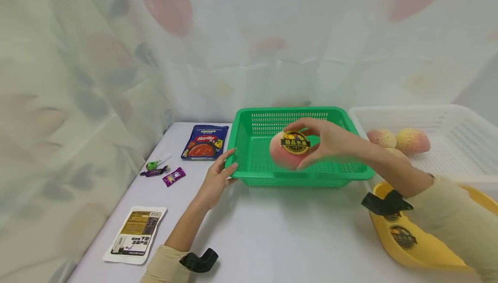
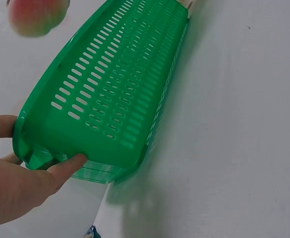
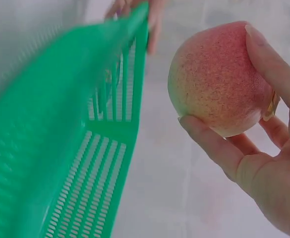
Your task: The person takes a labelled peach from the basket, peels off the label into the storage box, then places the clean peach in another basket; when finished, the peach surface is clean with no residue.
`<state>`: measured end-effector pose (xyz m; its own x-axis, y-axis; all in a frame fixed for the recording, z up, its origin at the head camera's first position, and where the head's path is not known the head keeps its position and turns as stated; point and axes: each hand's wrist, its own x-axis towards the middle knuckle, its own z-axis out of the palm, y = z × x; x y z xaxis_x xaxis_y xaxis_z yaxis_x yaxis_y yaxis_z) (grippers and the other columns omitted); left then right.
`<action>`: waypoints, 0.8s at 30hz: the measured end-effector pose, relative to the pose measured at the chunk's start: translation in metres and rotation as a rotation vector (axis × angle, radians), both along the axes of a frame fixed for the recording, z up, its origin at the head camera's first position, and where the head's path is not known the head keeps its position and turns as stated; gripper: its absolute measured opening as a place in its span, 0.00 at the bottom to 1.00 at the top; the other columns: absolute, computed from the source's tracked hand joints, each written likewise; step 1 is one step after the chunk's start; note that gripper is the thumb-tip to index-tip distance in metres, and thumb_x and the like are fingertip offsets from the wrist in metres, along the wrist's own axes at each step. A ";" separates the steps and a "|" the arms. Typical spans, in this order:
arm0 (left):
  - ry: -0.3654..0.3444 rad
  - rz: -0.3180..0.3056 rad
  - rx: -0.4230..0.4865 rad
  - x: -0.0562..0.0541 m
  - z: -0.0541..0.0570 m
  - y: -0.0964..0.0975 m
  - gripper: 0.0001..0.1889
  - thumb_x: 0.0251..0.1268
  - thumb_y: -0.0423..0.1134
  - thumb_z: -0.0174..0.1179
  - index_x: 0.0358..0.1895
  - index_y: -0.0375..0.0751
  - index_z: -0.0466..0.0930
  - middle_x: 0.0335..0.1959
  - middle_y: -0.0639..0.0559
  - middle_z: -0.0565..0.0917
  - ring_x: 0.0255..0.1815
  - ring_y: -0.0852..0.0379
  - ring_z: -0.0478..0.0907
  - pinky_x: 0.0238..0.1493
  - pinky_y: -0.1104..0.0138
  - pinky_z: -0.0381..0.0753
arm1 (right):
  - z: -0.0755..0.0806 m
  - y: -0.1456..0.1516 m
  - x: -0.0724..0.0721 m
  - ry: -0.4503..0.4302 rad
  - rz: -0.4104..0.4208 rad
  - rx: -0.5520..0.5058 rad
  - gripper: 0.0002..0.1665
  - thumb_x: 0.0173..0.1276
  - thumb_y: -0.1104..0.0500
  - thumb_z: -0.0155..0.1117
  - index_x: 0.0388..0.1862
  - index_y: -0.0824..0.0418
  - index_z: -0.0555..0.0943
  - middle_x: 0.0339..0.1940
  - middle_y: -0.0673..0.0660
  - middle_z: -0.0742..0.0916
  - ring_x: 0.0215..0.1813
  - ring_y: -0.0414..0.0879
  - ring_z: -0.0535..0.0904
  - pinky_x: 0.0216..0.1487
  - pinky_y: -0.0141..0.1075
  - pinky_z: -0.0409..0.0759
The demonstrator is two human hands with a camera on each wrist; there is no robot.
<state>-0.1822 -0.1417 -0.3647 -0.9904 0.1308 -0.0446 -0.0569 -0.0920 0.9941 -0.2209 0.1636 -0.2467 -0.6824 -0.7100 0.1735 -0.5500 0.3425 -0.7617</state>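
Note:
A pink peach (image 1: 283, 151) with a black and gold sticker is held in my right hand (image 1: 324, 140), over the green basket (image 1: 303, 175). In the right wrist view, thumb and fingers wrap round the peach (image 3: 219, 79), which shows red fading to yellow-green. My left hand (image 1: 215, 179) grips the green basket by its left rim. The left wrist view has the thumb on the outside of the basket (image 2: 105, 99) and the fingers at its rim. The basket's mesh floor shows around the peach in the head view.
Right of the green basket stands a white basket (image 1: 463, 144) with several peaches (image 1: 413, 140). A yellow container (image 1: 432, 248) lies partly under my right forearm. On the left are a blue sauce pouch (image 1: 204, 142), a lollipop (image 1: 152, 165), wrapped candies (image 1: 173, 177) and a white packet (image 1: 135, 234).

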 end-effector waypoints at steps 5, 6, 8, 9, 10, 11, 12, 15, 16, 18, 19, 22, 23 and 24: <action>0.004 0.001 -0.010 0.000 0.002 -0.002 0.27 0.75 0.32 0.45 0.74 0.45 0.53 0.74 0.38 0.50 0.68 0.39 0.58 0.61 0.53 0.69 | -0.019 0.008 0.040 0.020 0.059 -0.033 0.43 0.44 0.54 0.81 0.61 0.59 0.73 0.57 0.53 0.76 0.57 0.51 0.72 0.41 0.36 0.83; 0.005 0.003 -0.011 0.000 0.002 -0.002 0.27 0.75 0.32 0.45 0.74 0.45 0.53 0.74 0.38 0.50 0.68 0.40 0.58 0.61 0.53 0.69 | -0.024 0.009 0.046 0.030 0.077 -0.038 0.43 0.45 0.53 0.80 0.60 0.59 0.73 0.57 0.54 0.76 0.57 0.51 0.72 0.41 0.36 0.83; 0.004 0.005 -0.014 0.001 0.003 -0.002 0.27 0.75 0.32 0.45 0.74 0.45 0.53 0.74 0.39 0.50 0.68 0.40 0.59 0.61 0.54 0.70 | -0.033 0.009 0.058 0.016 0.102 -0.045 0.41 0.47 0.52 0.79 0.60 0.58 0.73 0.56 0.54 0.76 0.57 0.51 0.71 0.42 0.35 0.83; 0.004 0.004 -0.014 0.001 0.004 -0.003 0.27 0.75 0.32 0.45 0.74 0.45 0.53 0.74 0.39 0.50 0.68 0.40 0.59 0.61 0.54 0.70 | -0.038 0.009 0.063 0.012 0.114 -0.045 0.41 0.47 0.52 0.79 0.60 0.58 0.73 0.56 0.54 0.76 0.57 0.51 0.71 0.42 0.34 0.83; 0.004 0.005 -0.014 0.001 0.004 -0.003 0.27 0.75 0.32 0.45 0.74 0.45 0.53 0.74 0.39 0.50 0.68 0.40 0.59 0.61 0.54 0.70 | -0.043 0.009 0.067 0.000 0.126 -0.042 0.40 0.48 0.52 0.79 0.60 0.58 0.73 0.56 0.54 0.76 0.57 0.51 0.71 0.43 0.34 0.82; 0.002 0.006 -0.012 0.001 0.005 -0.003 0.27 0.75 0.32 0.46 0.74 0.45 0.54 0.74 0.39 0.51 0.68 0.41 0.59 0.61 0.54 0.70 | -0.048 0.009 0.072 -0.019 0.133 -0.037 0.40 0.48 0.51 0.79 0.60 0.57 0.73 0.55 0.54 0.75 0.56 0.51 0.71 0.44 0.34 0.82; 0.004 0.005 -0.012 0.001 0.005 -0.003 0.27 0.75 0.32 0.46 0.74 0.45 0.54 0.74 0.39 0.51 0.68 0.41 0.59 0.61 0.54 0.70 | -0.052 0.008 0.075 -0.025 0.129 -0.019 0.40 0.48 0.50 0.79 0.60 0.55 0.74 0.55 0.52 0.75 0.56 0.50 0.71 0.44 0.34 0.82; 0.004 0.003 -0.013 0.001 0.006 -0.003 0.27 0.75 0.33 0.46 0.74 0.45 0.54 0.74 0.39 0.51 0.68 0.41 0.59 0.61 0.55 0.70 | -0.067 0.008 0.080 -0.041 0.115 0.041 0.40 0.47 0.48 0.78 0.59 0.53 0.74 0.54 0.50 0.75 0.55 0.47 0.72 0.43 0.33 0.82; 0.003 0.005 -0.013 0.000 0.006 -0.003 0.27 0.75 0.33 0.46 0.74 0.46 0.54 0.74 0.40 0.51 0.68 0.41 0.59 0.61 0.55 0.70 | -0.072 0.007 0.081 -0.041 0.106 0.061 0.40 0.46 0.47 0.79 0.59 0.52 0.74 0.54 0.49 0.75 0.54 0.46 0.72 0.42 0.32 0.82; 0.002 0.005 -0.015 0.000 0.007 -0.004 0.27 0.75 0.33 0.46 0.74 0.46 0.54 0.74 0.40 0.51 0.68 0.41 0.59 0.61 0.55 0.70 | -0.081 0.007 0.082 -0.022 0.089 0.096 0.40 0.45 0.47 0.79 0.58 0.52 0.75 0.53 0.48 0.76 0.52 0.44 0.72 0.40 0.32 0.81; -0.001 0.006 -0.017 0.000 0.007 -0.004 0.27 0.75 0.33 0.46 0.74 0.46 0.54 0.74 0.40 0.51 0.68 0.42 0.59 0.61 0.55 0.70 | -0.085 0.007 0.082 -0.011 0.084 0.108 0.40 0.44 0.47 0.80 0.58 0.52 0.75 0.53 0.48 0.76 0.51 0.44 0.72 0.39 0.32 0.81; -0.005 0.004 -0.022 0.001 0.008 -0.003 0.27 0.75 0.33 0.45 0.75 0.46 0.53 0.74 0.40 0.51 0.68 0.42 0.59 0.61 0.55 0.70 | -0.098 0.006 0.082 0.026 0.069 0.125 0.40 0.42 0.51 0.82 0.56 0.54 0.76 0.52 0.48 0.77 0.47 0.42 0.72 0.36 0.30 0.79; -0.006 0.003 -0.021 0.001 0.008 -0.003 0.27 0.75 0.33 0.45 0.75 0.46 0.53 0.74 0.40 0.51 0.68 0.42 0.59 0.61 0.55 0.70 | -0.101 0.006 0.083 0.041 0.068 0.124 0.40 0.41 0.52 0.82 0.56 0.55 0.77 0.52 0.48 0.78 0.46 0.41 0.71 0.36 0.30 0.79; -0.006 0.001 -0.022 0.001 0.008 -0.002 0.27 0.76 0.33 0.45 0.75 0.46 0.53 0.74 0.40 0.51 0.68 0.42 0.59 0.61 0.55 0.70 | -0.104 0.005 0.083 0.057 0.067 0.120 0.41 0.40 0.53 0.83 0.56 0.56 0.77 0.51 0.49 0.78 0.45 0.40 0.71 0.35 0.29 0.78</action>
<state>-0.1808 -0.1440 -0.3562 -0.9903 0.1283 -0.0532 -0.0627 -0.0704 0.9955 -0.1377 0.1690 -0.3512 -0.6243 -0.7716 0.1220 -0.6161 0.3904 -0.6841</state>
